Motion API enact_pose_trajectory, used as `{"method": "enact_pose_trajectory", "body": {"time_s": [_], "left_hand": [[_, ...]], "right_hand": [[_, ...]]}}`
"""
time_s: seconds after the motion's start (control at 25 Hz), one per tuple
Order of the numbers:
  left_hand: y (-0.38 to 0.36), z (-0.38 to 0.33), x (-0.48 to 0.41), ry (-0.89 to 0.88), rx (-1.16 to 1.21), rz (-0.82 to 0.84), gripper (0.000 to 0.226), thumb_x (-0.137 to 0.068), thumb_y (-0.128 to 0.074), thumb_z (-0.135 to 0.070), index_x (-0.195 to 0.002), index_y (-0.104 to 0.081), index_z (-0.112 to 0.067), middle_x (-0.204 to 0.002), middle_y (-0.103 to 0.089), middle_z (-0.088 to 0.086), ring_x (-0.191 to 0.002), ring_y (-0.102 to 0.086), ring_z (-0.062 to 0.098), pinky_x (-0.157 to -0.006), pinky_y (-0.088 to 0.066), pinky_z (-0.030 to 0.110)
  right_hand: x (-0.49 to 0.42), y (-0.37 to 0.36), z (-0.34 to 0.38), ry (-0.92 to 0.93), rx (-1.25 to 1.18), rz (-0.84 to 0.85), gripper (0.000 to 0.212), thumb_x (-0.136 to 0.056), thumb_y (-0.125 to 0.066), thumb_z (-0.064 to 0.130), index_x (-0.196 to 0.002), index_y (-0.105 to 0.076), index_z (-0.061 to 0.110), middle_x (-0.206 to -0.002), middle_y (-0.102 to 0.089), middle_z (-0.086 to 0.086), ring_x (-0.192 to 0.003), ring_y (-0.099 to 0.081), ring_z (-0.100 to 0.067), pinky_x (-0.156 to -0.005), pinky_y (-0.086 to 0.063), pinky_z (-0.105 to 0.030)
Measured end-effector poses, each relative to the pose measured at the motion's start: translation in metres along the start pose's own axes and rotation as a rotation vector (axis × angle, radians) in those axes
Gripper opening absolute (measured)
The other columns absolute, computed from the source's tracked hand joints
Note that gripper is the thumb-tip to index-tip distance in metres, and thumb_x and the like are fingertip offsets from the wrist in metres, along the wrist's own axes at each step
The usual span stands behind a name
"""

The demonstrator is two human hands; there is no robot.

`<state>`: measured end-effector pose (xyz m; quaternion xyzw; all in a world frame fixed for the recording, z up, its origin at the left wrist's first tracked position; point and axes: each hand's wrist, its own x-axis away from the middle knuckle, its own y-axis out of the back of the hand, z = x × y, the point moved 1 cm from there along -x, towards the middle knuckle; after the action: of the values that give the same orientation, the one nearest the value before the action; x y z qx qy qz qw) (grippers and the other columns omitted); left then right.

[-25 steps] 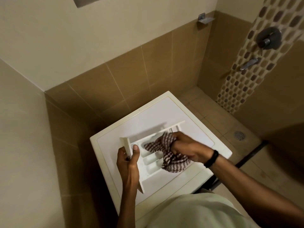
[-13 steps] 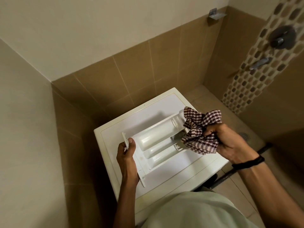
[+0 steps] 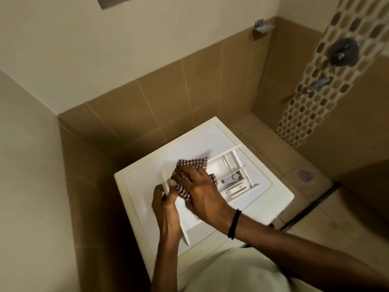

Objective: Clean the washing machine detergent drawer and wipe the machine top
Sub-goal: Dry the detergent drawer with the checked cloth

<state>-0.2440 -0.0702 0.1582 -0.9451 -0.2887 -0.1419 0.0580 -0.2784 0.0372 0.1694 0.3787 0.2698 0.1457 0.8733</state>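
Mostly, hands (image 3: pixel 166 207) (image 3: pixel 202 192), cloth (image 3: pixel 192 162) over drawer (image 3: pixel 231 165); floor drain (image 3: pixel 304 175) — far right.

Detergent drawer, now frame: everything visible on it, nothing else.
The detergent drawer is white plastic, out of the machine and lying diagonally on the washing machine top, open side up. Its flat front panel is at the near-left end, pinched by the left hand, thumb on the panel's upper edge. The far end shows a rounded main compartment, thin dividers, a small round cap and a rectangular insert. The right hand holds a checked cloth down in the near compartments, hiding them.
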Motion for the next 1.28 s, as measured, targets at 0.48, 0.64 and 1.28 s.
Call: {"method": "enact_pose_trajectory", "body": {"time_s": [0.48,0.64,1.28], "left_hand": [[0.002,0.004,-0.003,-0.133,-0.101,0.061,0.034,-0.082,-0.072,-0.05,-0.1,-0.066,-0.021,-0.091,-0.071,0.009,-0.088,-0.068,0.028,-0.074,-0.056,0.04],[0.003,0.006,0.005,-0.111,-0.036,0.056,0.019,-0.084,-0.071,-0.044,-0.092,-0.069,-0.027,-0.087,-0.074,0.003,-0.084,-0.069,0.025,-0.073,-0.056,0.039],[0.016,0.002,-0.001,0.036,0.082,0.01,0.017,-0.075,-0.071,-0.06,-0.081,-0.069,-0.044,-0.08,-0.064,-0.016,-0.095,-0.057,0.023,-0.094,-0.049,0.054]], "right_hand": [[0.003,0.01,-0.028,-0.092,0.012,-0.023,0.043,-0.084,-0.07,-0.004,-0.126,-0.067,0.008,-0.129,-0.062,-0.016,-0.117,-0.057,-0.033,-0.103,-0.048,-0.044],[0.006,0.022,-0.032,0.086,0.028,-0.055,0.036,-0.092,-0.068,0.009,-0.128,-0.067,0.011,-0.134,-0.062,-0.012,-0.114,-0.059,-0.031,-0.099,-0.045,-0.039],[0.022,0.057,-0.021,-0.207,-0.001,-0.151,0.057,-0.069,-0.064,0.002,-0.124,-0.067,0.017,-0.115,-0.071,0.004,-0.107,-0.061,-0.015,-0.103,-0.039,-0.019]]}}
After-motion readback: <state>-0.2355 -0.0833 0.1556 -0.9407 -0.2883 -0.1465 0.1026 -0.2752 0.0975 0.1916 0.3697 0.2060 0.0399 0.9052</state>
